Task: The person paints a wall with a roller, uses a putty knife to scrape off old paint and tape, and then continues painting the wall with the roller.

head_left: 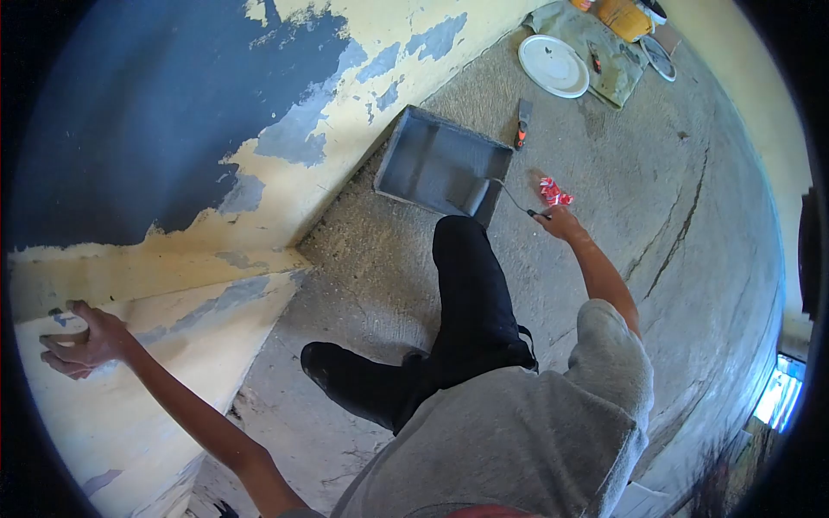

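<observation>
My right hand [561, 223] is closed round the black handle of a paint roller [477, 197]. The roller's head lies in a grey paint tray [399, 192], near its right front corner, and its bent wire frame crosses the tray's rim. Dark grey paint coats the inside of the tray. Over at the left, my left hand [93, 339] rests against the edge of a cream wall ledge [190, 281], fingers spread and holding nothing.
A scraper [523, 125] with an orange and black handle lies behind the tray. Beside my right hand is a red-and-white crumpled wrapper [553, 192]. Farther back are a white lid [553, 66], a sheet [615, 73] and a yellow bucket [625, 19]. The wall [173, 112] is partly dark blue.
</observation>
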Available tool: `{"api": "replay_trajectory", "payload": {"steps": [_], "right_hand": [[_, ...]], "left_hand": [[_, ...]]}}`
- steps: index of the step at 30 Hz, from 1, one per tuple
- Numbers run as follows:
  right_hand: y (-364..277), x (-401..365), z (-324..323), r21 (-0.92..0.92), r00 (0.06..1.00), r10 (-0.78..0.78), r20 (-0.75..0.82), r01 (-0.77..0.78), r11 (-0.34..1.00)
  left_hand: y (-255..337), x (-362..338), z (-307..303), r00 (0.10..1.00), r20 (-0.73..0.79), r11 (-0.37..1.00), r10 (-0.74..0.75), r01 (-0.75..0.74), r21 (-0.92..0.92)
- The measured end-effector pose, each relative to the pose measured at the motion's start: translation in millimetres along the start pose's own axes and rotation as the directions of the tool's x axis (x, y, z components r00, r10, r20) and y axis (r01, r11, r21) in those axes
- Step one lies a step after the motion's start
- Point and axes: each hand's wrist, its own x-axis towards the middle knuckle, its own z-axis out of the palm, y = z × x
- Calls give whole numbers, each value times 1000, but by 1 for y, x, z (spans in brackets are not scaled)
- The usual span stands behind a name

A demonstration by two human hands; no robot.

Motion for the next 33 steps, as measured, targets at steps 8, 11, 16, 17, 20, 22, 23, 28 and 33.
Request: {"api": "replay_trajectory", "payload": {"steps": [8, 11, 16, 17, 20, 22, 23, 28, 33], "right_hand": [[-31, -60, -13, 156, 917, 24, -397, 42, 987], [-87, -65, -15, 275, 876, 10, -482, 141, 951], [-197, -67, 1, 627, 908, 10, -419, 282, 726], [-221, -67, 9, 676, 906, -11, -423, 323, 662], [-295, -63, 27, 783, 896, -140, -420, 437, 442], [-345, -59, 26, 812, 893, -210, -399, 450, 371], [-368, -57, 26, 845, 886, -239, -398, 455, 280], [-464, -51, -20, 723, 795, -356, -491, 600, 343], [-517, -49, -82, 811, 777, -428, -461, 565, 153]], "left_hand": [[-9, 1, 4, 1000, -27, 998, -4, 5, 63], [-23, 1, 10, 994, -50, 994, 102, -100, 52], [-4, 2, 0, 999, -29, 992, 38, -34, 123], [-2, 2, 0, 999, -41, 989, 32, -26, 145], [4, -2, -6, 1000, 14, 988, -3, 1, 154], [6, -5, -7, 998, 64, 991, -29, 20, 131], [7, -6, -8, 998, 51, 988, -28, 20, 152], [3, -10, -6, 999, 51, 995, 7, -12, 95], [3, -11, -8, 996, 86, 995, -6, -3, 104]]}}
